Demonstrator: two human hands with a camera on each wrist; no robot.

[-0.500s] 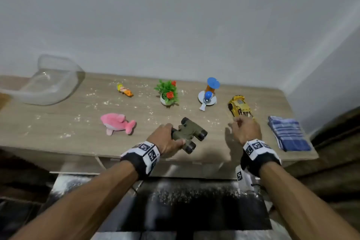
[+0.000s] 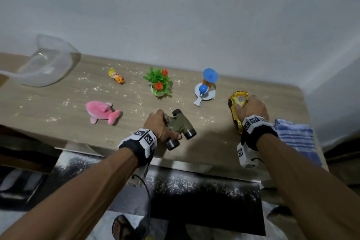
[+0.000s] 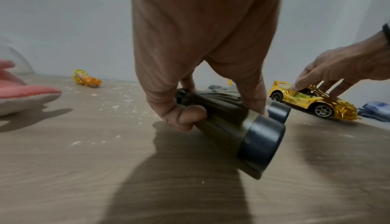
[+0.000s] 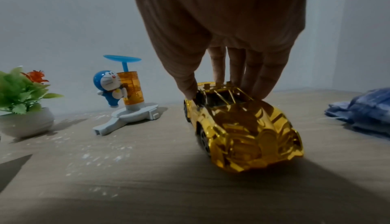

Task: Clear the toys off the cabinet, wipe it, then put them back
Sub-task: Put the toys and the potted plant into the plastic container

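On the dusty wooden cabinet top (image 2: 58,99), my left hand (image 2: 167,124) grips olive toy binoculars (image 2: 181,125) near the front edge, thumb on one barrel and fingers over the top (image 3: 232,127). My right hand (image 2: 245,103) pinches a gold toy car (image 2: 236,121) at its cabin, thumb on one side and fingers on the other (image 4: 249,132); its wheels look to be on the surface. A pink plush dolphin (image 2: 101,112), a small yellow-orange figurine (image 2: 116,76), a potted fake plant (image 2: 159,82) and a blue cartoon-cat toy on a stand (image 2: 206,87) stand further back.
A folded blue striped cloth (image 2: 296,138) lies at the cabinet's right end, beside my right wrist. A clear plastic container (image 2: 48,64) sits at the back left. White crumbs are scattered over the top. The wall runs close behind the toys.
My right hand has moved forward from just short of the gold car and now closes over its cabin. My left hand still holds the binoculars in about the same place.
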